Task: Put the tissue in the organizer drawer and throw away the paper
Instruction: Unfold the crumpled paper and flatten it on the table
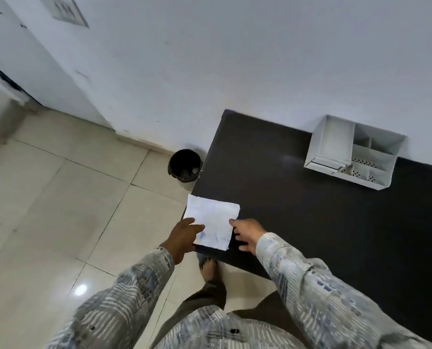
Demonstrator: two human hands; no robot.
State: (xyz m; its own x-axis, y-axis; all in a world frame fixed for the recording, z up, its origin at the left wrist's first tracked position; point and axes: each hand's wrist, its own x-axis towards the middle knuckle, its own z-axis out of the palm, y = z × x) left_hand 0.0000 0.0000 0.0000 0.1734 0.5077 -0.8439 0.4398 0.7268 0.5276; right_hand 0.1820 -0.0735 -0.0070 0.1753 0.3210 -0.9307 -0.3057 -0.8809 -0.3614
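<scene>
Two hands are working one white sheet at the near-left corner of the table, nothing else being held. Going left to right: the black bin (184, 165) is sitting on the tiled floor (46, 197), tucked just beside the table's far-left corner and against the wall. The left hand (184, 236) is coming in from the floor side, thumb and fingers pinching the paper (211, 221) at its near-left edge. The paper is lying partly over the table edge, its long axis running away from the person toward the bin, faint blue print showing on it; whether this is the paper to be binned or the tissue is hard to say, though it is looking flat and stiff like paper. The right hand (246, 234) is lying just beside the sheet's right edge, fingers spread and touching or nearly touching it, not clamped on anything that can be seen. The dark table (310, 222) is running off to the right. The white organizer (353, 154) is standing well apart at the far right, near the wall, its drawer looking slightly ajar at the front; no tissue is showing in or near it. Judging the coming move: the bin is lying straight ahead-left of the left hand, along the sheet's own axis, so the left hand is the nearer one for the toss, while the right is nearer the organizer.
</scene>
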